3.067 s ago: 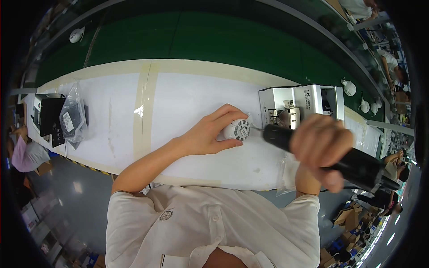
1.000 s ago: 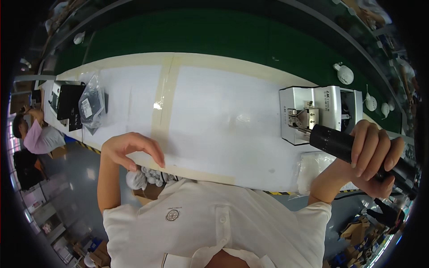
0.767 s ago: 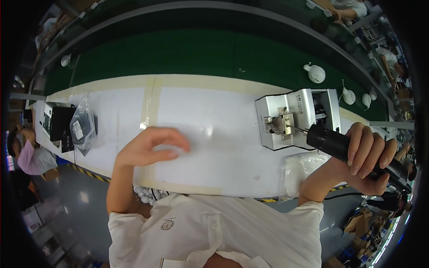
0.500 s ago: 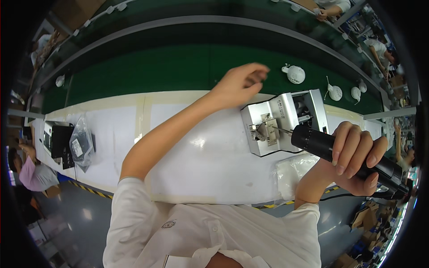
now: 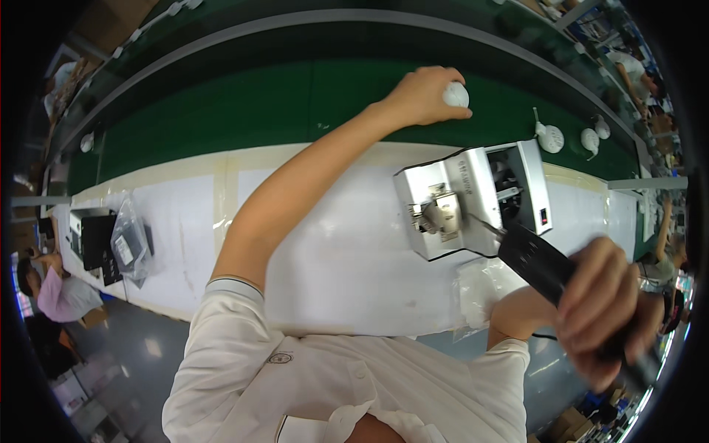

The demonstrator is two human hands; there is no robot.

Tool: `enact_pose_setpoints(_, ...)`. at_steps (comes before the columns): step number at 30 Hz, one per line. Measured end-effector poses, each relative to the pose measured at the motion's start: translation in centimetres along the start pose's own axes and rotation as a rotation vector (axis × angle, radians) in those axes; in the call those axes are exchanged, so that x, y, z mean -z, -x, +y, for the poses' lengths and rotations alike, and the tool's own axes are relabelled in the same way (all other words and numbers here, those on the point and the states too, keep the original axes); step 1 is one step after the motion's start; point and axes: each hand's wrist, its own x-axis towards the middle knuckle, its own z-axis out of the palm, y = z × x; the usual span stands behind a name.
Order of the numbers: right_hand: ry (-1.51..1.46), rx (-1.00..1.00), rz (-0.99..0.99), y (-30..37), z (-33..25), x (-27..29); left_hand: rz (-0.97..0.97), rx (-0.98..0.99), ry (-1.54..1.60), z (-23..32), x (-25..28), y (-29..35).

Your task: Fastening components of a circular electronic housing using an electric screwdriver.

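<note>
My left hand (image 5: pixel 422 97) reaches over the green conveyor belt, its fingers curled round a round white plastic part (image 5: pixel 456 94). Part of that piece is hidden behind the fingers. In my right hand (image 5: pixel 602 306) is a black electric screwdriver (image 5: pixel 539 262), gripped round its body and blurred by motion. The driver's thin bit points up and left at a silver metal machine with an open-topped compartment (image 5: pixel 473 181), which looks like a screw feeder. Whether the bit touches the machine, I cannot tell.
More white round parts (image 5: pixel 551 139) lie farther right on the green belt (image 5: pixel 295 111). A clear plastic bag (image 5: pixel 480 288) rests in front of the machine on the white worktop (image 5: pixel 332 251). At the far left are a black device (image 5: pixel 96 240) and another plastic bag (image 5: pixel 131 247). Other people sit at both sides.
My left hand has moved farther out and right and closed on the white part. The screwdriver in my right hand has drawn down and right, away from the machine's front.
</note>
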Motion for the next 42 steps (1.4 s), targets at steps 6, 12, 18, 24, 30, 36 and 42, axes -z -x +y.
enact_pose_setpoints(6,-0.215,0.167,-0.113,-0.1,0.3,-4.8,0.112,0.615,0.849,-0.2,10.3,14.2)
enact_pose_setpoints(12,-0.230,0.278,-0.118,0.1,0.0,-6.4,0.162,0.750,1.239,1.7,13.7,22.7)
enact_pose_setpoints(18,-0.207,0.266,-0.143,-0.3,0.0,-7.5,0.328,0.630,0.679,3.0,10.9,27.5)
enact_pose_setpoints(24,-0.138,0.058,-0.222,-0.3,0.8,-7.0,0.185,0.186,-0.022,5.7,7.1,27.7)
enact_pose_setpoints(30,0.019,-0.300,-0.093,0.7,3.7,-5.2,0.067,-0.127,-0.274,7.6,5.8,26.5)
enact_pose_setpoints(36,0.157,-0.440,0.126,2.0,6.4,-6.8,0.000,-0.069,-0.119,7.2,5.5,27.6)
enact_pose_setpoints(42,0.040,-0.517,0.204,1.5,7.0,-7.1,0.020,0.075,0.237,6.4,4.8,28.0)
